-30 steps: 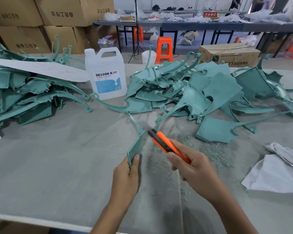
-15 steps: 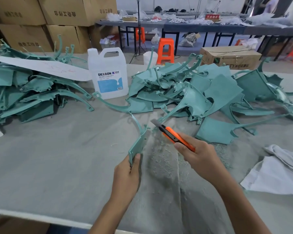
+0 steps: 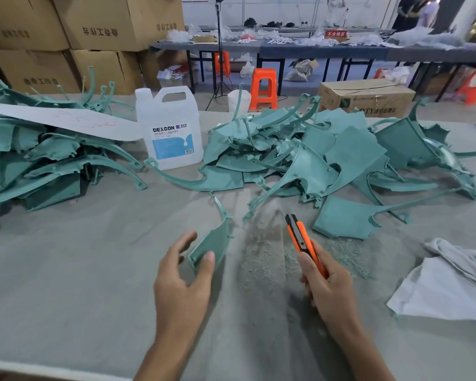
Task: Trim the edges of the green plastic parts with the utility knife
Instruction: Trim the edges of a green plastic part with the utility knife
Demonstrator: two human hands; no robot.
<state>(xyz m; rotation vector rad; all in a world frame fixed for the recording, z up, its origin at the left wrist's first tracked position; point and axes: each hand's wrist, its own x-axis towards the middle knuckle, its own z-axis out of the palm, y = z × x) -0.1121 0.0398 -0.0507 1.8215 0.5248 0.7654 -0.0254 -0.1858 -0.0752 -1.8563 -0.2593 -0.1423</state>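
My left hand [image 3: 182,281] has its fingers spread. Only its thumb touches the lower end of a curved green plastic part [image 3: 213,239], which stands tilted on the grey table [image 3: 66,270]. My right hand [image 3: 329,290] grips the orange utility knife [image 3: 300,237], whose tip points away from me, a little right of the part and clear of it. Fine green shavings [image 3: 261,257] lie between my hands. A large heap of green parts [image 3: 313,158] lies behind, and a second heap [image 3: 39,160] sits at the left.
A white DEXCON jug [image 3: 171,130] stands between the two heaps. A white cloth [image 3: 451,284] lies at the right. Cardboard boxes [image 3: 94,31] are stacked at the back left, and a box [image 3: 368,101] and an orange stool [image 3: 264,88] stand beyond the table.
My left hand has loosened from a closed grip on the green part to spread fingers. The knife has swung away from the part's edge and now points upward to its right.
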